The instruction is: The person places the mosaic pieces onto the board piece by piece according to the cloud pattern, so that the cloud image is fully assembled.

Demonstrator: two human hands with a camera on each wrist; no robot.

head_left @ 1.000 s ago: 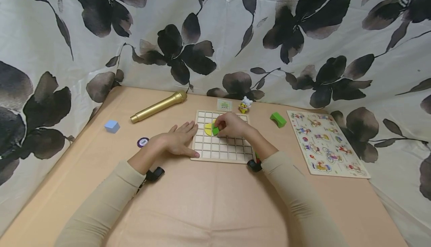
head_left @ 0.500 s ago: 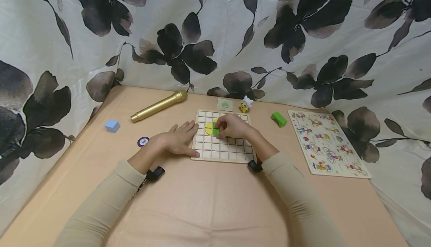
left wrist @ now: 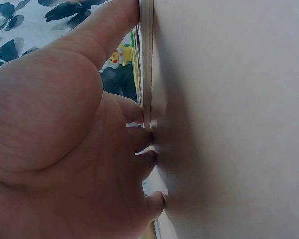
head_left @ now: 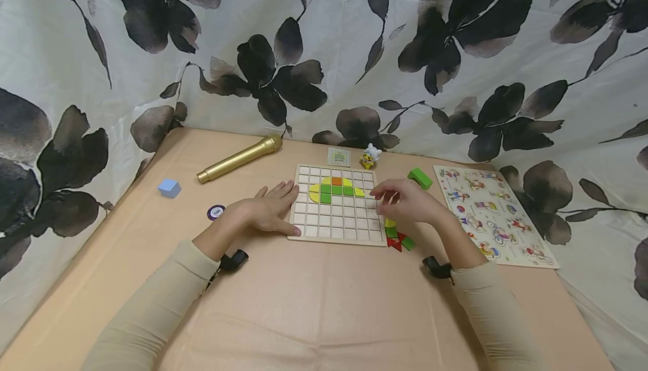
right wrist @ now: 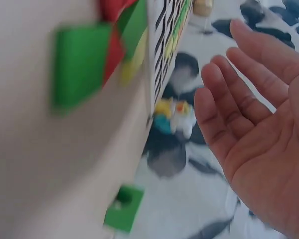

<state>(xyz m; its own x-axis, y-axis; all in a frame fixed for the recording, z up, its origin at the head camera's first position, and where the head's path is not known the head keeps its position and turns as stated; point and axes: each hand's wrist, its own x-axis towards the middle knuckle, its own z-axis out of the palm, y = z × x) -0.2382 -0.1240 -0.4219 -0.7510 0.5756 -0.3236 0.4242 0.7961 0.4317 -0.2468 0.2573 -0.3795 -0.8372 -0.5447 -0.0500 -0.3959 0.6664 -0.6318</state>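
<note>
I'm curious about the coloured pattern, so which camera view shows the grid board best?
The head view: it looks down on the grid board, its coloured pieces plain, though the left hand and right hand hide bits of its edges. The left wrist view shows little beyond its edge; the right wrist view, a steep, cut-off slant.

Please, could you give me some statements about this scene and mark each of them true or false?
1. The left hand touches the white gridded board with wooden edges. True.
2. The right hand grips a small orange square tile. False: it holds nothing; the tile lies on the board.
3. The long gold microphone stands upright. False: it lies on its side.
4. In the head view, the light-blue cube is left of the dark-rimmed round chip. True.
5. The red triangular tiles lie on the board. False: they lie beside it.
</note>
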